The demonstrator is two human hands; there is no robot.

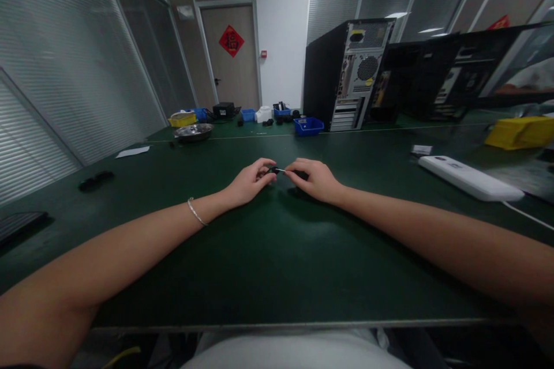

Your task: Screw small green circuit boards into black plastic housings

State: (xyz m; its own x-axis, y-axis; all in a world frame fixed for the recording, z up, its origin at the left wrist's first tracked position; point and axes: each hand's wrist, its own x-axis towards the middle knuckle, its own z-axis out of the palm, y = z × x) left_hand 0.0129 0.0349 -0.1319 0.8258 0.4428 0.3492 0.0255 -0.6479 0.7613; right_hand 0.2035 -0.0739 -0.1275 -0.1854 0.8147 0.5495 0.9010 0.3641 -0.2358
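Both hands meet above the middle of the green table (268, 265). My left hand (251, 181) is closed on a small black part (273, 170), held between thumb and fingers. My right hand (318, 180) pinches a thin metal rod (281, 170), whose other end meets the black part. Something dark shows under the right fingers, possibly the rod's handle; its shape is mostly hidden. A bracelet circles the left wrist.
At the back stand blue bins (308, 126), a metal bowl (194, 131), a yellow tray (182, 120) and a black computer tower (346, 75). A white power strip (470, 177) and yellow bin (519, 132) lie right; dark glasses-like item (96, 180) left.
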